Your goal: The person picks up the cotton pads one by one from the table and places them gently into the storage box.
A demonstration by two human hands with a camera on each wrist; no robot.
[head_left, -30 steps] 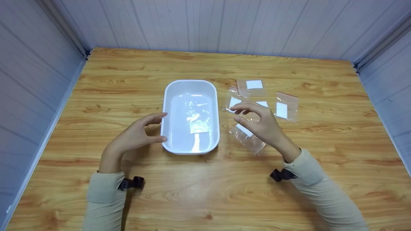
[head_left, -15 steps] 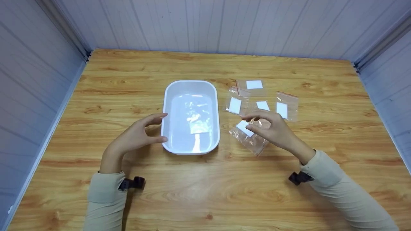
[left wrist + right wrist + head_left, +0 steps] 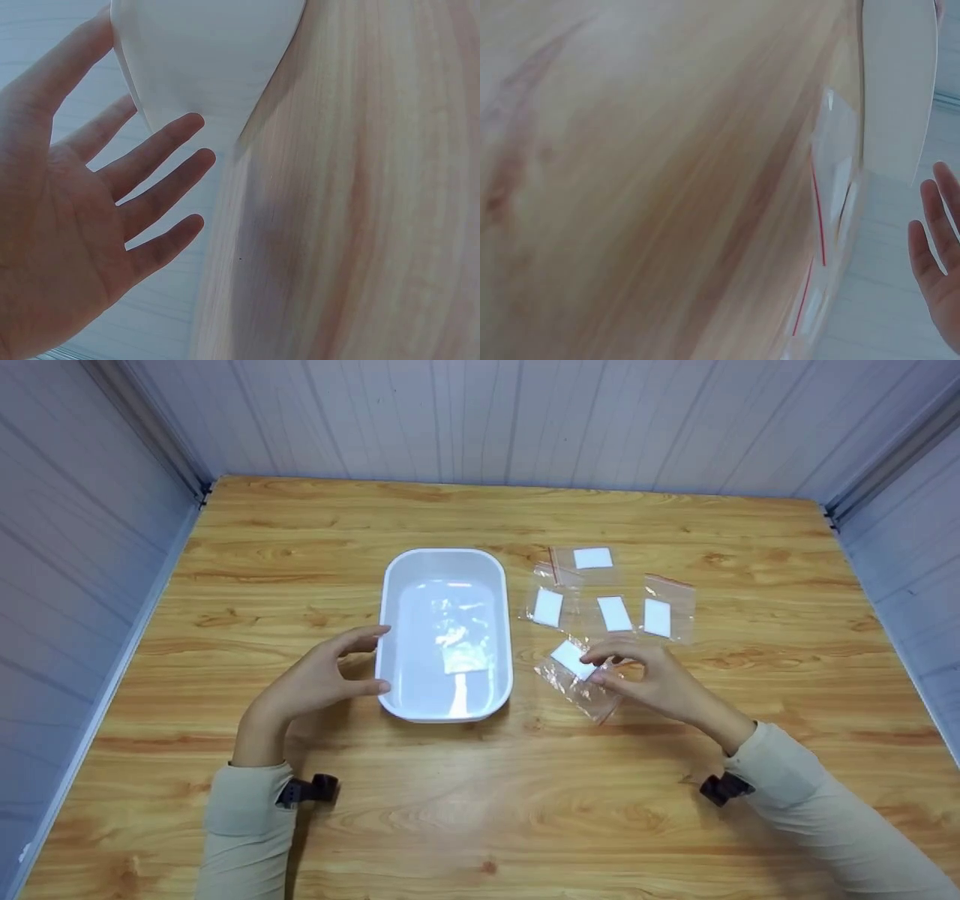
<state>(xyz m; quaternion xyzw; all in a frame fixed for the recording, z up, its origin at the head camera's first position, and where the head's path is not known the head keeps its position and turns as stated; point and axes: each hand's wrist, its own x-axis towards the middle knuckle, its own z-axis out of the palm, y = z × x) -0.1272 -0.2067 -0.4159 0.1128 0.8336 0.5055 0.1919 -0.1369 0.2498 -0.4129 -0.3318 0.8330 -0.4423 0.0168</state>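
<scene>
My left hand point(image 3: 315, 671) rests with thumb and a finger at the left rim of a white plastic tub point(image 3: 384, 592); its other fingers are spread in the left wrist view. In the tub lies a clear zip bag point(image 3: 460, 634) with a white patch. To the right of the tub, my right hand point(image 3: 660, 682) hovers with bent, parted fingers over the nearest clear zip bag point(image 3: 574, 690). Its fingers overlap the bag's white rectangle in the head view. The right wrist view shows these fingers point(image 3: 939, 210) extended, apart from the bags.
Several more clear zip bags lie behind on the wooden table point(image 3: 480, 802): a back bag point(image 3: 592, 559), a left bag point(image 3: 548, 607), a middle bag point(image 3: 615, 615) and a right bag point(image 3: 658, 619). Pale panel walls point(image 3: 480, 420) bound the table's back and sides.
My right hand has moved right and toward the table's front, from over the left and middle bags to over the nearest bag. The left hand and tub have stayed put.
</scene>
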